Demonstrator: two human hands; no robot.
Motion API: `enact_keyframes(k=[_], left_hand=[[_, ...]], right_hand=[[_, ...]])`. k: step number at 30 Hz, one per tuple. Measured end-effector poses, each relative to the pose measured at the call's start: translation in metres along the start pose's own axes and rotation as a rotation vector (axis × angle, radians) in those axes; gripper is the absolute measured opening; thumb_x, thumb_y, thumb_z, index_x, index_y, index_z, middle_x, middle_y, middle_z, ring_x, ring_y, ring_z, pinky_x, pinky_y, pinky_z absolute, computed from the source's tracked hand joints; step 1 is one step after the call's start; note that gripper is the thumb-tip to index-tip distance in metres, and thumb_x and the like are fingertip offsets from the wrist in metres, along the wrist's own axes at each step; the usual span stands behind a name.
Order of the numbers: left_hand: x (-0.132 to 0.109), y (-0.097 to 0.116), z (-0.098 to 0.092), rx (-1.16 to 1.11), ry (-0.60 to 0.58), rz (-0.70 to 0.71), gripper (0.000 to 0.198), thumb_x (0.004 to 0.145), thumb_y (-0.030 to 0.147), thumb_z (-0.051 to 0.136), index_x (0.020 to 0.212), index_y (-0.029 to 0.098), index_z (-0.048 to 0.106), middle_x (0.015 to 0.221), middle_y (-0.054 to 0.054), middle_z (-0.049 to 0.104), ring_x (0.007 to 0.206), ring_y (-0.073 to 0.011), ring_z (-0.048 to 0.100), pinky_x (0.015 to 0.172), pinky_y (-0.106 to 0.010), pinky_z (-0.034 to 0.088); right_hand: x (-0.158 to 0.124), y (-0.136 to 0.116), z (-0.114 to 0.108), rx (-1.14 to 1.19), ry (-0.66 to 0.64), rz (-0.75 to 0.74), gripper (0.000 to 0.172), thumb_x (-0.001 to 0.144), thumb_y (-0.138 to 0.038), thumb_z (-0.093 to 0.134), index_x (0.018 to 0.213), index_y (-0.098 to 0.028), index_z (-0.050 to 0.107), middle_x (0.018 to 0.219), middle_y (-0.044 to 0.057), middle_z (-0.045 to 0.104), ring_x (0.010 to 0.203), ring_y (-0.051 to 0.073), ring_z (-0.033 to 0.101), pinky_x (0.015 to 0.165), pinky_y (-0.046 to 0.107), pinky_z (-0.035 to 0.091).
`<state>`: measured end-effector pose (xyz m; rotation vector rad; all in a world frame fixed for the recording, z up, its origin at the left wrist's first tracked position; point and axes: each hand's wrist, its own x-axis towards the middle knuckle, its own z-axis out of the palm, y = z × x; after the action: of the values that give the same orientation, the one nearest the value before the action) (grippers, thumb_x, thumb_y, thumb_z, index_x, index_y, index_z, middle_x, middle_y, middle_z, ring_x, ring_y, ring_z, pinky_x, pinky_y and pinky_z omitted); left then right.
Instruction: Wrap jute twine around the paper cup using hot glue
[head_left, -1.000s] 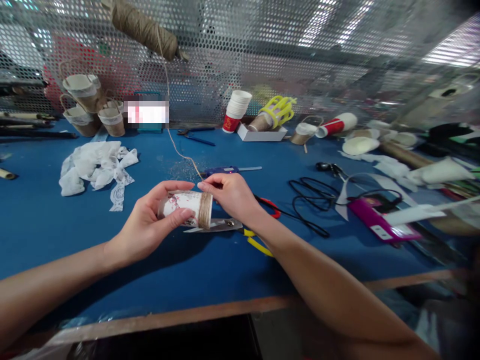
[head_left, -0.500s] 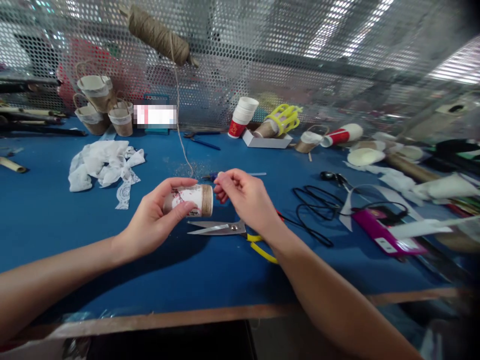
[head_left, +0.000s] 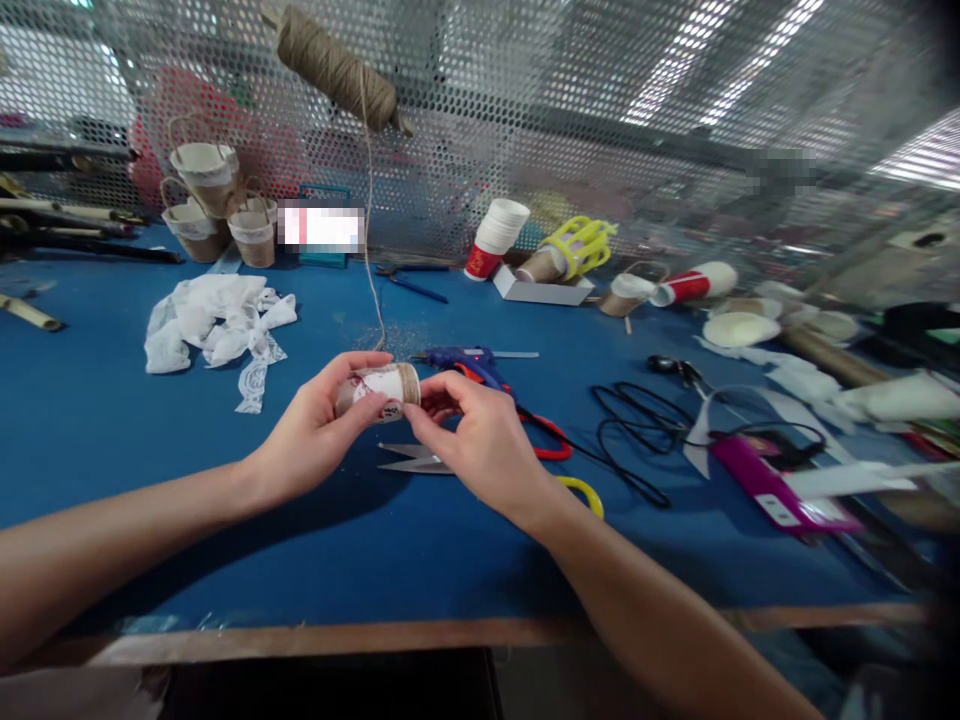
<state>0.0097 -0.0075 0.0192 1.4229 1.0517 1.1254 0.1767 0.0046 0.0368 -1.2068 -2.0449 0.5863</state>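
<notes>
Brown twine (head_left: 370, 220) drops from a spool (head_left: 337, 72) at the upper left of the frame, down to the cup (head_left: 382, 386) just left of the middle. The cup lies on its side above the blue surface (head_left: 300, 580), held in both hands, with a band (head_left: 410, 386) of twine around its right end.

The left hand (head_left: 319, 425) is clamped on the cup's body, its fingers over the top and its thumb across the near side. The right hand (head_left: 480, 435) appears closed on the banded end, thumb against the near edge and fingers curled by the end. Where the strand meets the cup is hidden behind the left fingertips.

The step in hand looks like winding or settling the twine. The next move probably calls for a light turn of the cup, with the left grip firm and the strand taut, so that each loop lies snug beside the last.

Scissors (head_left: 414, 464) lie on the surface below the right hand, partly covered by it, and a glue gun (head_left: 459, 357) rests just beyond; both seem within easy reach.
</notes>
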Motion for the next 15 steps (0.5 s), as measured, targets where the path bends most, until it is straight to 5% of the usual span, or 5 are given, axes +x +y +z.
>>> enact_keyframes(k=[15], left_hand=[[-0.0025, -0.0021, 0.0001, 0.138, 0.009, 0.151, 0.028, 0.084, 0.025, 0.050, 0.111, 0.016, 0.049, 0.100, -0.005, 0.060, 0.081, -0.0127, 0.058, 0.073, -0.023, 0.048]], right_hand=[[-0.0022, -0.0034, -0.0018, -0.032, 0.039, 0.021, 0.008, 0.074, -0.024, 0.058, 0.072, -0.017, 0.056, 0.066, 0.001, 0.061, 0.058, 0.012, 0.055, 0.056, 0.025, 0.045]])
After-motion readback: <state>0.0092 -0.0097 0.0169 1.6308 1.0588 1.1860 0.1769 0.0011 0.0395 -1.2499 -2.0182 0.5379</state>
